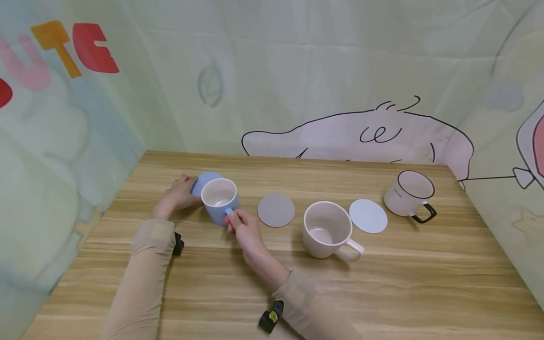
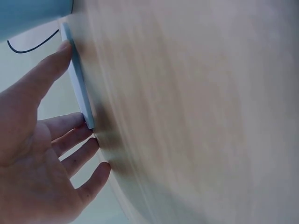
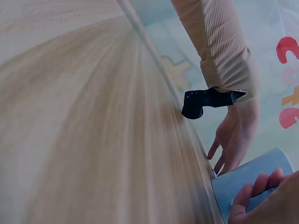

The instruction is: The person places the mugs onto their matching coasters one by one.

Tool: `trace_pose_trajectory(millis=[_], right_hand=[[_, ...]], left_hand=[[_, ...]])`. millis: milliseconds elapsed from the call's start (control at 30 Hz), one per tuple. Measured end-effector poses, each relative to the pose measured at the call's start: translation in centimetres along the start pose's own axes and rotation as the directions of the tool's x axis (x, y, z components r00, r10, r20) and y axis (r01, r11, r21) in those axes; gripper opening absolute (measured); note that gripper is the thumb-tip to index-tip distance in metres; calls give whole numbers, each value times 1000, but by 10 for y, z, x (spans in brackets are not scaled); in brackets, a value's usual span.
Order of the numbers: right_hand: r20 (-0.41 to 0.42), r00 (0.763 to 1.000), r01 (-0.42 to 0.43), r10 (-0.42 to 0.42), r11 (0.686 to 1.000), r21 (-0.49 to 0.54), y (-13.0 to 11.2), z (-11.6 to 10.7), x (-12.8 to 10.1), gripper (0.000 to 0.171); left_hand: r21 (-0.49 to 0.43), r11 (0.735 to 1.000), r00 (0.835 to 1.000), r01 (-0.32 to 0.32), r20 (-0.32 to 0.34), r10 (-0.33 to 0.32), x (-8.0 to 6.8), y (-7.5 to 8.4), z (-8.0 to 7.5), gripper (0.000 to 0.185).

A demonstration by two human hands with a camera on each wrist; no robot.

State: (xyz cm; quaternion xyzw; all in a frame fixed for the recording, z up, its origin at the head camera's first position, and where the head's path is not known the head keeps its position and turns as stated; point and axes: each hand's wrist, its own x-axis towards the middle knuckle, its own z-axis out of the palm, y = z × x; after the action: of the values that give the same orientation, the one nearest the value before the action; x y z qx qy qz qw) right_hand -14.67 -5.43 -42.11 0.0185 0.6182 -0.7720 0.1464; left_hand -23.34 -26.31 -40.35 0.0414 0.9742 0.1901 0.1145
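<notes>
Step in hand: the blue mug (image 1: 216, 213) is judged to be in the course of being paired with the blue coaster (image 1: 205, 181).
Next move: a short shift of the mug toward eleven o'clock, with the coaster kept steady, seems to be called for.
Right hand (image 1: 250, 235): fingers and thumb are clamped on the blue mug's handle.
Pale mug (image 1: 318, 243): it is seen upright on the tabletop (image 1: 221, 288) at three o'clock from the right hand, untouched, its handle turned toward four o'clock.
Blue mug: it is held upright at about ten o'clock from the right hand; whether its base is borne by the tabletop cannot be told.
Grey coaster (image 1: 276, 210): it is laid flat at three o'clock from the blue mug.
White coaster (image 1: 368, 216): it is found at two o'clock from the pale mug.
Left hand (image 1: 175, 196): thumb and fingers are spread well apart, and the blue coaster's edge is touched.
Blue coaster: it is partly hidden by the blue mug, at eleven o'clock from it.
Black-rimmed mug (image 1: 401, 200): it is stood upright at two o'clock from the white coaster.
</notes>
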Motion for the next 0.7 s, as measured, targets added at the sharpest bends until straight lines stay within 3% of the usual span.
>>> trace_pose_trajectory(millis=[700], right_hand=[[7,1000,22,-22,1000,10,-8,5,0,24]], left_hand=[[-22,999,999,33,34,-32,0,2,-2,79]])
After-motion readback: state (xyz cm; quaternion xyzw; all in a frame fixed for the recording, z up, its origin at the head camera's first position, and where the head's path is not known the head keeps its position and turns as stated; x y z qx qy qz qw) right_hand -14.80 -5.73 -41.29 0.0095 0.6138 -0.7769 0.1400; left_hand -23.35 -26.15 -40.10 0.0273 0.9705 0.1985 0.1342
